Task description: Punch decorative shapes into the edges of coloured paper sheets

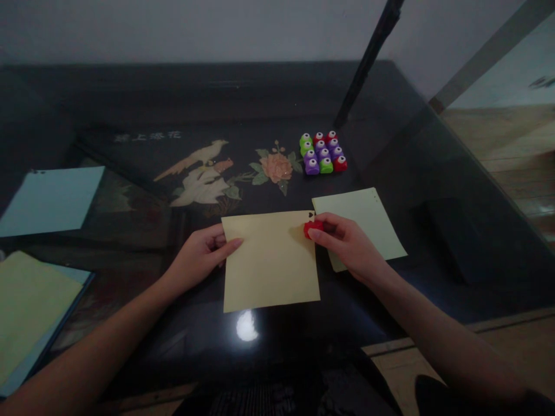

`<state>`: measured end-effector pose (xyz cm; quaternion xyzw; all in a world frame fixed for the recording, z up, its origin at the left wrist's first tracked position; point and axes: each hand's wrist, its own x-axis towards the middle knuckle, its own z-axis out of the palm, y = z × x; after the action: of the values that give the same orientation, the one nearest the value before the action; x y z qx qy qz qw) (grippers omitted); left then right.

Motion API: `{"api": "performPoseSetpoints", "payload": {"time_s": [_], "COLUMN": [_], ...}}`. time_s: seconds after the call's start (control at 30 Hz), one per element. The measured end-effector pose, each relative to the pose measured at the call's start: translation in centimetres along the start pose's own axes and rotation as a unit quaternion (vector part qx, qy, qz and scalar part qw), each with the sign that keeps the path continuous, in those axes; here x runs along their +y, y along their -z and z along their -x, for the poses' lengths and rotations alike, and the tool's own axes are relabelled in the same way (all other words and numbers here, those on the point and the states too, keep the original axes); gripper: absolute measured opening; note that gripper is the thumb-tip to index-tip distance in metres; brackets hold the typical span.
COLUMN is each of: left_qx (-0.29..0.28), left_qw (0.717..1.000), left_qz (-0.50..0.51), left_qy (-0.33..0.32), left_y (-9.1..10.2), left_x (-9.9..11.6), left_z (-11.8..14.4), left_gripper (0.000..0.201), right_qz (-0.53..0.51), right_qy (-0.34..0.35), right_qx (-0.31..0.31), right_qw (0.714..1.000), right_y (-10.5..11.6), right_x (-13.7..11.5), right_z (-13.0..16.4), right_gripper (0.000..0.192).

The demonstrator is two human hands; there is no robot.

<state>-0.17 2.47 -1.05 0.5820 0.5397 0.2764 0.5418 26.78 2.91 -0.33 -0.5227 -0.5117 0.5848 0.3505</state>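
Note:
A yellow sheet of paper [271,263] is held above the dark table by its left edge, pinched between the thumb and fingers of my left hand [211,247]. Near its top right corner is a small heart-shaped hole that shows dark. My right hand [347,240] grips a small red craft punch [310,228] at the sheet's right edge, just below the heart. Whether the punch is around the paper or only beside it I cannot tell. Under my right hand lies a pale green stack of paper [368,222] with small marks at its top right corner.
Rows of green, purple and red craft punches [321,153] stand beyond my right hand, near a black pole [368,63]. On the left lie a light blue sheet [52,199] and a yellow-green sheet [32,306] over blue ones. The glossy table [173,346] bears a bird-and-flower picture.

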Motion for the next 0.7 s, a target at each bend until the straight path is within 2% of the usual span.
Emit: {"api": "performPoseSetpoints", "payload": {"time_s": [0.7], "left_qx": [-0.008], "left_qw": [1.0], "left_qz": [-0.002], "left_qy": [0.001], "left_y": [0.12], "left_x": [-0.49], "left_z": [-0.14], "left_gripper": [0.026], "right_qz": [-0.003], "right_qy": [0.013], "right_qx": [0.015], "right_qw": [1.0], "right_y": [-0.1], "right_x": [0.31], "right_z": [-0.24], "right_gripper": [0.021]}}
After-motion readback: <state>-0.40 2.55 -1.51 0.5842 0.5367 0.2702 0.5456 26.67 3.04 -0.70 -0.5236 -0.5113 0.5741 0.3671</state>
